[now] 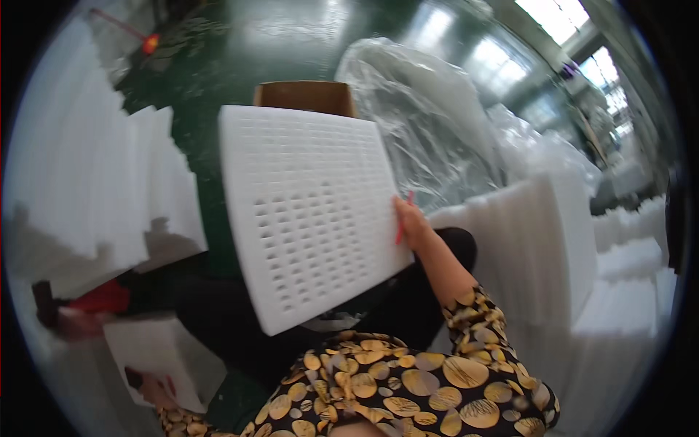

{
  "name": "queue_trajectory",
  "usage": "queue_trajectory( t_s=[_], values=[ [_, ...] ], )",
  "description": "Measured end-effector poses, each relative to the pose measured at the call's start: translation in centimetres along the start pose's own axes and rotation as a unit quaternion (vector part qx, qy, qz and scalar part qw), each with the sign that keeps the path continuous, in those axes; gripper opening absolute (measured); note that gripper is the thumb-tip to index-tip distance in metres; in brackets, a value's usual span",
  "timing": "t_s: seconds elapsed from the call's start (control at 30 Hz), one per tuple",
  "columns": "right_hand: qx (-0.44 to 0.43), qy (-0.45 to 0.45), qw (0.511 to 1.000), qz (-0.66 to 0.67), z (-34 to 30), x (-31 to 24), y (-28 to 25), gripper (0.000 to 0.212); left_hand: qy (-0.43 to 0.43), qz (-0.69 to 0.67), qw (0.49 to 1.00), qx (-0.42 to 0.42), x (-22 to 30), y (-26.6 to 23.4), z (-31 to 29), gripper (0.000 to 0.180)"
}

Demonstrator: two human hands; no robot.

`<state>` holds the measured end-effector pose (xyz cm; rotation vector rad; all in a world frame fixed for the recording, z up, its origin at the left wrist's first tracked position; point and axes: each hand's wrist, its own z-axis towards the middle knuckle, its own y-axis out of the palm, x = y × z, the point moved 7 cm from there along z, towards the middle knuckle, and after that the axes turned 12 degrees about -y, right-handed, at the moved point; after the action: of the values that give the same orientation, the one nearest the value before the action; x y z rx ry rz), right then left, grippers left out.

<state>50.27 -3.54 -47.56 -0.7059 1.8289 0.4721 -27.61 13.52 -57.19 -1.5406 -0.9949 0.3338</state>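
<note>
My right hand (pixel 412 223) grips the right edge of a white foam sheet (pixel 313 218) that is tilted up in front of me. Rows of small slots cover its face; those in the lower middle look dark, the upper ones pale. Thin red bits show by the fingers, too small to make out. At the lower left, my left hand (pixel 154 390) is low beside a white foam block (pixel 164 353), with its fingers closed round a small black object (pixel 133 377). A red strip shows next to that hand.
An open cardboard box (pixel 306 97) stands behind the sheet. Clear plastic film (pixel 415 109) lies beyond it to the right. White foam stacks rise at the left (pixel 80 160) and right (pixel 517 247). A red item (pixel 102 297) lies at the left, on the green floor's near side.
</note>
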Motion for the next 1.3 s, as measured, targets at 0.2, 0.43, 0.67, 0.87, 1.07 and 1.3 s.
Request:
queue_trajectory(
  t_s=[0.2, 0.43, 0.67, 0.87, 1.07, 1.3],
  values=[
    [-0.121, 0.017, 0.981, 0.150, -1.2, 0.8, 0.0, 0.042, -0.352, -0.073, 0.907, 0.221, -11.3, -8.2, -1.6, 0.062],
    [-0.149, -0.043, 0.983, 0.094, 1.1, 1.0, 1.4, 0.043, -0.281, -0.019, 0.925, 0.256, -10.5, -11.5, -3.9, 0.074],
    [-0.153, -0.024, 0.984, 0.088, -0.9, 0.6, 0.7, 0.044, -0.101, -0.008, 0.982, 0.159, -5.0, -9.7, -3.0, 0.078],
    [-0.148, -0.005, 0.988, 0.041, -1.2, 0.3, 0.7, 0.044, -0.101, -0.017, 0.982, 0.160, -5.1, -10.2, -3.0, 0.078],
    [-0.161, 0.023, 0.985, 0.063, -1.2, 0.1, 1.1, 0.045, -0.118, -0.009, 0.985, 0.128, -3.4, -10.1, -2.9, 0.080],
    [-0.156, 0.029, 0.986, 0.056, -0.7, 0.6, 0.8, 0.046, -0.130, -0.019, 0.983, 0.127, -4.4, -9.5, -2.7, 0.081]
  ],
)
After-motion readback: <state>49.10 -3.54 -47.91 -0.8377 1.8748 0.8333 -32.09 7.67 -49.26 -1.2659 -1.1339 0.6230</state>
